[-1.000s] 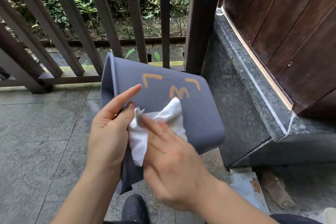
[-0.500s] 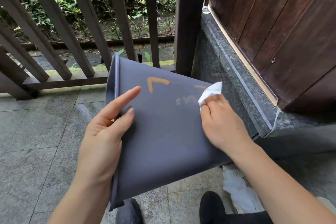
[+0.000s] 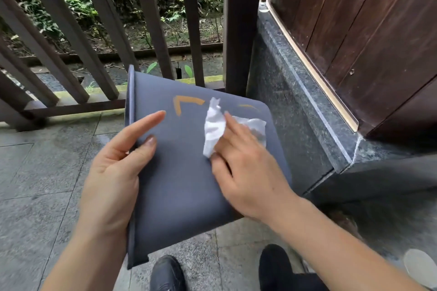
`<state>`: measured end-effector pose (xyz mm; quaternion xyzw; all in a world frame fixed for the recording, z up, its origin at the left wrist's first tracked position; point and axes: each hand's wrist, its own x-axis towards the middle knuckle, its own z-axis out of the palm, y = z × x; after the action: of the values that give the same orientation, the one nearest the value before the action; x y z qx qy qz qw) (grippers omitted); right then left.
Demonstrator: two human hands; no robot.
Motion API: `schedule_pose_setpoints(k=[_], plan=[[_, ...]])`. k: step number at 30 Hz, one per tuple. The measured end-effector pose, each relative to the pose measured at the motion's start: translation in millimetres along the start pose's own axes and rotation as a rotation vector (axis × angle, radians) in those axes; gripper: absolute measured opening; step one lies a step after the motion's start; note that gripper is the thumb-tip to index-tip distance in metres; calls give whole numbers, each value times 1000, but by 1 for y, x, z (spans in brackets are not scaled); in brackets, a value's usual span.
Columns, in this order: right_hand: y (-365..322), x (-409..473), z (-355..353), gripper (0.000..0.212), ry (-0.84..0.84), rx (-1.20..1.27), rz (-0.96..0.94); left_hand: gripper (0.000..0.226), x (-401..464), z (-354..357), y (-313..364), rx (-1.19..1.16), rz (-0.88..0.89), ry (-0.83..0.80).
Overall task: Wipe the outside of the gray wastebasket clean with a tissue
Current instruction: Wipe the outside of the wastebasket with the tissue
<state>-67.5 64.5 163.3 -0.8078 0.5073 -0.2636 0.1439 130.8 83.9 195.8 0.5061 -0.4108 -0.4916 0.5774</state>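
The gray wastebasket (image 3: 179, 186) lies on its side in mid-air, rim to the left, base toward the right. An orange corner mark (image 3: 183, 103) shows on its upper face, with a fainter orange trace near the base. My left hand (image 3: 118, 172) grips the rim edge, thumb and index finger stretched over the outer wall. My right hand (image 3: 246, 172) presses a crumpled white tissue (image 3: 215, 127) flat against the wall, between the two orange marks. Part of the tissue sticks out past the fingers toward the base.
A dark wooden railing (image 3: 146, 19) stands just behind the basket, with greenery beyond. A dark stone ledge (image 3: 307, 106) under a wooden wall (image 3: 366, 30) runs along the right. Two black shoes (image 3: 168, 274) rest on the grey stone floor below.
My right hand and the tissue have slid back from the basket's far base corner toward the middle of the wall. The orange middle mark seen a second ago no longer shows.
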Motion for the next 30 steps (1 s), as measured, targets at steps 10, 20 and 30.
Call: schedule_pose_setpoints(k=[10,20,30], plan=[[39,8,6,34,7,-15,315,41,-1,6,2,11,14,1],[-32,-11,28,48,-51,178,-356,43,-2,12,-4,43,40,10],[8,16,1,43,157,82,-123,40,-6,22,-6,163,189,-204]])
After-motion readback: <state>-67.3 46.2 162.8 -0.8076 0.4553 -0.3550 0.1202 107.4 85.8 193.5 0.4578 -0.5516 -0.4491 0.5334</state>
